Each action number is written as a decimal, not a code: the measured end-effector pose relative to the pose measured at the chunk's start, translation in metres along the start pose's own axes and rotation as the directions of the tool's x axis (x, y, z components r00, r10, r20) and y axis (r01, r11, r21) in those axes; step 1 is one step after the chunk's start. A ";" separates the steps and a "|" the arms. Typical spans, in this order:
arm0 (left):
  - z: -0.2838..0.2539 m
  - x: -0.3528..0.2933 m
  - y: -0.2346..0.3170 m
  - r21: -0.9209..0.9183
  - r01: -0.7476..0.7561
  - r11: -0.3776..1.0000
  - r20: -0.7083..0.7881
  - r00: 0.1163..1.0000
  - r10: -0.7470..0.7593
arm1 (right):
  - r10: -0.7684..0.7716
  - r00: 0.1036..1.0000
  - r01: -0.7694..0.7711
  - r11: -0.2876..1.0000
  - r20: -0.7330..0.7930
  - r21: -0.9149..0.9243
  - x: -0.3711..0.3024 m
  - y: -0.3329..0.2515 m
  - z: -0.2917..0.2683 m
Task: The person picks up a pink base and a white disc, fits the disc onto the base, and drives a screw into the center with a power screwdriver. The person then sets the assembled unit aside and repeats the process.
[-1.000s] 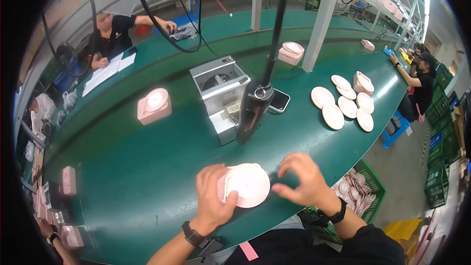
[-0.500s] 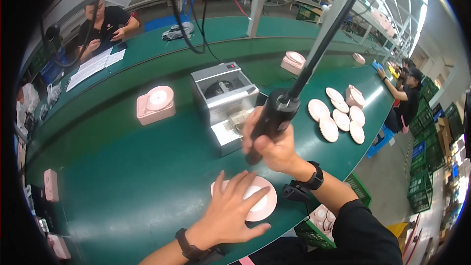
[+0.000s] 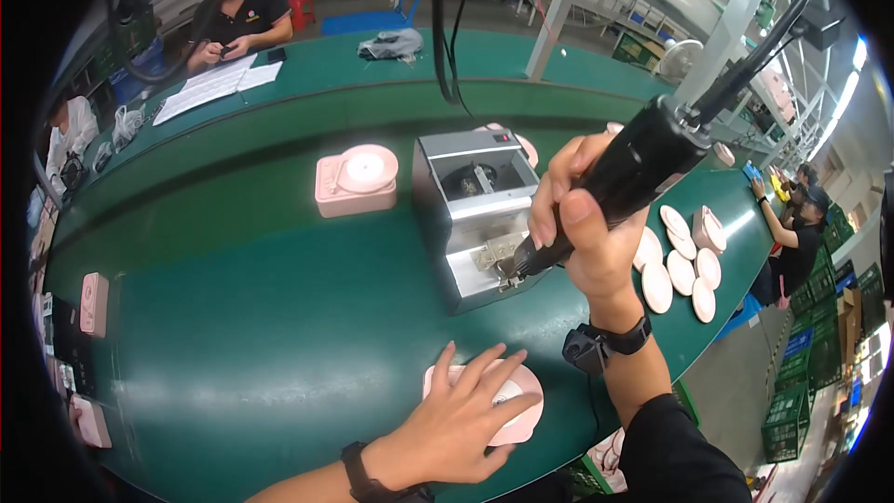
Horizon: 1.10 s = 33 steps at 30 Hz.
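My right hand (image 3: 596, 247) is wrapped round a black electric screwdriver (image 3: 647, 158), held tilted with its cable running up to the right. The screwdriver's tip is down at the front outlet of a grey screw feeder (image 3: 442, 265); whether a screw is on it, I cannot tell. With fingers spread, my left hand (image 3: 456, 424) lies over a pink turntable-shaped unit (image 3: 529, 410) near the front edge of the bench. Part of its round platter and pale centre shows beside the fingers; the rest is covered.
Another pink turntable-shaped unit (image 3: 356, 194) stands left of the feeder. Several loose pink discs (image 3: 657, 289) lie to the right, beside a pink unit (image 3: 710, 229). A green crate (image 3: 587, 477) holds pink parts below the bench edge. One person (image 3: 247, 14) sits across the bench, others far right.
My right hand has brought the screwdriver from above the bench to the feeder's outlet, tilting it more. The left hand stays on the pink unit. The head view has shifted.
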<state>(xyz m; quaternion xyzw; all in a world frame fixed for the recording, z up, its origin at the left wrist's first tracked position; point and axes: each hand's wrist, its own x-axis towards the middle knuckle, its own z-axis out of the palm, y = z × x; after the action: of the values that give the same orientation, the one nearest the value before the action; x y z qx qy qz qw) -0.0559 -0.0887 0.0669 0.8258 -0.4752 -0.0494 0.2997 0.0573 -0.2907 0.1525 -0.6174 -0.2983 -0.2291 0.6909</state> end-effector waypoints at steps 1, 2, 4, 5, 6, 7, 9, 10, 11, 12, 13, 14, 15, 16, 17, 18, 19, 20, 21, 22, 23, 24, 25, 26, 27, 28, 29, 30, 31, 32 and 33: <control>-0.011 0.000 0.001 -0.011 -0.013 1.000 0.056 0.998 0.014 | 0.006 1.000 -0.006 1.000 0.019 -0.002 0.002 -0.001 0.001; -0.014 0.001 0.002 -0.024 -0.028 0.999 0.113 0.993 0.030 | 0.012 0.999 -0.012 1.000 0.036 -0.005 0.004 -0.003 0.002; -0.007 0.002 0.002 -0.057 0.008 0.998 0.082 0.997 -0.003 | 0.025 0.999 -0.025 1.000 0.038 -0.012 0.003 -0.003 0.001; -0.004 0.004 0.002 -0.078 0.039 0.996 0.033 0.999 -0.036 | 0.032 0.998 -0.033 0.999 0.060 0.023 0.002 -0.002 -0.001; -0.003 0.006 0.002 -0.100 0.069 0.993 -0.015 0.997 -0.071 | 0.037 0.996 -0.042 0.998 0.083 0.057 0.002 -0.001 -0.002; -0.003 0.007 0.002 -0.103 0.066 0.993 -0.002 0.998 -0.066 | 0.040 0.994 -0.049 0.995 0.106 0.092 0.002 -0.001 -0.003; -0.010 0.006 0.001 -0.034 0.035 0.999 0.099 0.995 -0.031 | 0.074 0.993 -0.081 0.994 0.096 0.072 0.003 -0.006 -0.005; -0.013 0.006 0.001 -0.002 0.015 1.000 0.148 0.989 -0.015 | 0.104 0.990 -0.109 0.992 0.099 0.055 0.004 -0.009 -0.006; -0.017 0.006 0.000 -0.005 0.014 1.000 0.157 0.987 -0.013 | 0.133 0.986 -0.138 0.990 0.102 0.043 0.004 -0.012 -0.006; -0.021 0.006 -0.001 0.001 0.031 1.000 0.179 0.983 -0.030 | 0.136 0.986 -0.140 0.989 0.094 0.044 0.003 -0.016 -0.005; -0.025 0.007 -0.002 0.008 0.047 0.999 0.198 0.979 -0.048 | 0.168 0.981 -0.171 0.985 0.098 0.022 0.002 -0.020 -0.004; -0.026 0.006 -0.003 0.016 0.068 0.998 0.214 0.974 -0.070 | 0.200 0.974 -0.201 0.980 0.107 0.002 0.002 -0.023 -0.003; -0.026 0.004 -0.004 0.017 0.071 0.997 0.214 0.974 -0.073 | 0.231 0.966 -0.230 0.973 0.117 -0.018 0.002 -0.025 -0.001; -0.024 0.003 -0.006 0.003 0.089 0.996 0.184 0.979 -0.089 | 0.231 0.965 -0.231 0.973 0.121 -0.016 0.001 -0.027 -0.001; -0.022 0.001 -0.008 -0.011 0.108 0.994 0.152 0.983 -0.105 | 0.196 0.970 -0.202 0.979 0.146 0.024 -0.001 -0.030 -0.003; -0.020 -0.001 -0.011 -0.026 0.126 0.992 0.118 0.985 -0.122 | 0.160 0.972 -0.173 0.983 0.172 0.064 -0.003 -0.034 -0.005; -0.017 -0.004 -0.014 -0.031 0.137 0.990 0.112 0.985 -0.133 | 0.129 0.972 -0.152 0.983 0.198 0.107 -0.007 -0.037 -0.004; -0.015 -0.005 -0.020 -0.035 0.176 0.984 0.034 0.984 -0.175 | 0.135 0.969 -0.161 0.981 0.209 0.111 -0.011 -0.042 -0.001; -0.013 -0.005 -0.026 -0.039 0.210 0.977 -0.047 0.976 -0.211 | 0.151 0.970 -0.183 0.970 0.191 0.163 -0.015 -0.052 0.005; -0.010 -0.005 -0.030 -0.045 0.243 0.969 -0.127 0.961 -0.247 | 0.169 0.970 -0.205 0.955 0.173 0.213 -0.019 -0.061 0.010; -0.005 -0.006 -0.033 -0.050 0.248 0.968 -0.135 0.958 -0.252 | 0.189 0.970 -0.225 0.938 0.156 0.263 -0.021 -0.066 0.013; -0.001 -0.007 -0.036 -0.048 0.242 0.969 -0.199 0.948 -0.247 | 0.189 0.968 -0.229 0.936 0.165 0.268 -0.022 -0.065 0.015; 0.002 -0.008 -0.038 -0.045 0.237 0.970 -0.263 0.934 -0.240 | 0.199 0.958 -0.245 0.941 0.206 0.234 -0.023 -0.063 0.014; 0.005 -0.009 -0.041 -0.042 0.231 0.972 -0.325 0.917 -0.232 | 0.209 0.947 -0.260 0.945 0.245 0.199 -0.024 -0.061 0.015; 0.007 -0.011 -0.043 -0.043 0.239 0.970 -0.328 0.914 -0.240 | 0.220 0.934 -0.273 0.948 0.282 0.163 -0.026 -0.058 0.016; 0.009 -0.013 -0.046 -0.046 0.228 0.973 -0.354 0.907 -0.229 | 0.232 0.919 -0.284 0.950 0.319 0.128 -0.027 -0.055 0.018; 0.011 -0.012 -0.046 -0.053 0.208 0.977 -0.381 0.900 -0.212 | 0.246 0.903 -0.292 0.953 0.352 0.083 -0.028 -0.055 0.018; 0.012 -0.012 -0.047 -0.059 0.187 0.980 -0.407 0.892 -0.195 | 0.262 0.886 -0.298 0.954 0.384 0.038 -0.029 -0.054 0.017; 0.013 -0.012 -0.048 -0.063 0.188 0.980 -0.410 0.890 -0.198 | 0.278 0.867 -0.303 0.953 0.414 -0.007 -0.030 -0.052 0.017; 0.014 -0.012 -0.048 -0.062 0.183 0.981 -0.415 0.889 -0.192 | 0.281 0.864 -0.306 0.952 0.417 -0.009 -0.031 -0.050 0.017; 0.015 -0.013 -0.049 -0.060 0.178 0.982 -0.419 0.889 -0.187 | 0.283 0.863 -0.311 0.950 0.418 -0.001 -0.031 -0.048 0.018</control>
<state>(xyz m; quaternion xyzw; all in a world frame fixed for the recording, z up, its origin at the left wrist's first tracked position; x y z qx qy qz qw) -0.0314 -0.0671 0.0257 0.8548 -0.3186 0.0980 0.3977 -0.0002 -0.2806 0.1658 -0.6669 -0.3463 0.0258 0.6593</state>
